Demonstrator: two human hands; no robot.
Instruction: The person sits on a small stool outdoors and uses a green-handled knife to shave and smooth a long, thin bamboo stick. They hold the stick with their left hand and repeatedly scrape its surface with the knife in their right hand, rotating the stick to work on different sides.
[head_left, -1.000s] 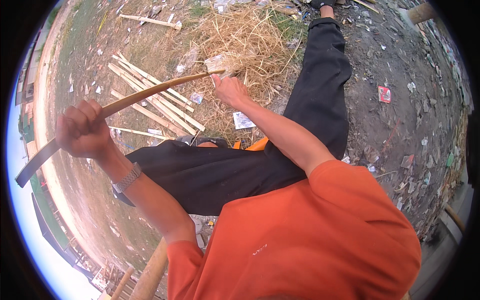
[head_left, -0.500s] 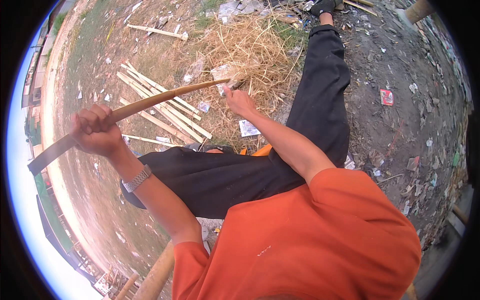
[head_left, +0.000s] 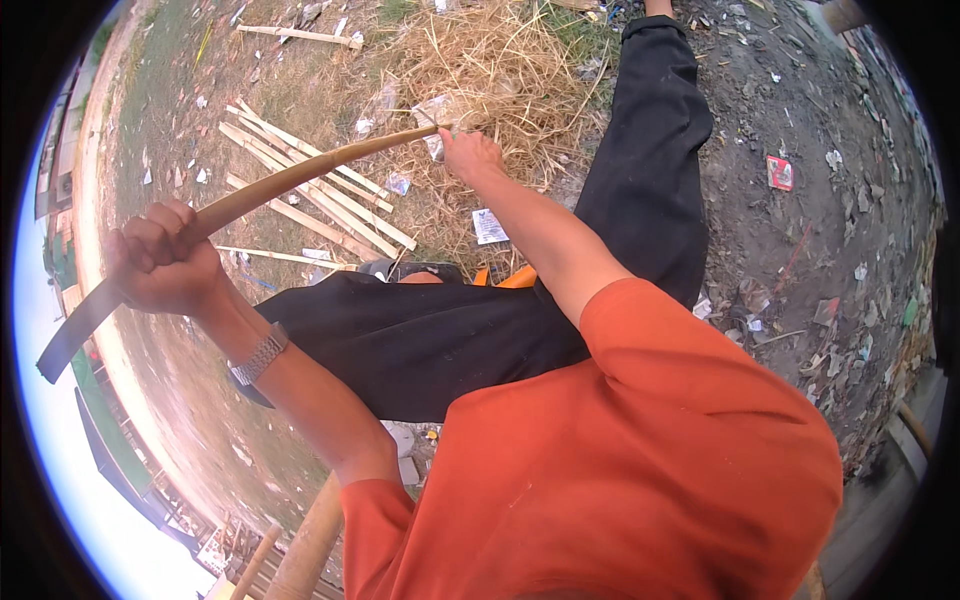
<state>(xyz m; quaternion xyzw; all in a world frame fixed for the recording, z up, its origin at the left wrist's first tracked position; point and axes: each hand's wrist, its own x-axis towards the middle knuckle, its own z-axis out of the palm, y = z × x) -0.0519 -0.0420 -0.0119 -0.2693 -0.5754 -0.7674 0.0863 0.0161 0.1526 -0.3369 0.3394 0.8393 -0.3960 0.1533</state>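
A long, slightly bent bamboo strip (head_left: pixel 285 178) slants across the view, its near end low at the left and its thin end toward the upper middle. My left hand (head_left: pixel 168 258) is wrapped in a fist round its lower part, with a dark, flat length sticking out behind it. My right hand (head_left: pixel 472 156) is closed at the thin end, thumb against the tip. A thin sliver shows beside that tip; I cannot tell whether it belongs to the strip. The fingers' undersides are hidden.
Several pale split strips (head_left: pixel 320 190) lie on the ground beyond my bent leg, with another (head_left: pixel 300 36) farther off. Dry straw (head_left: pixel 500 80) is heaped past my right hand. Litter covers the dark soil at right. A bamboo pole (head_left: pixel 305 545) stands at lower left.
Both hands have moved up or left with the strip: the left hand shifted left and slightly down, the right hand up and left. The view has tilted a little too.
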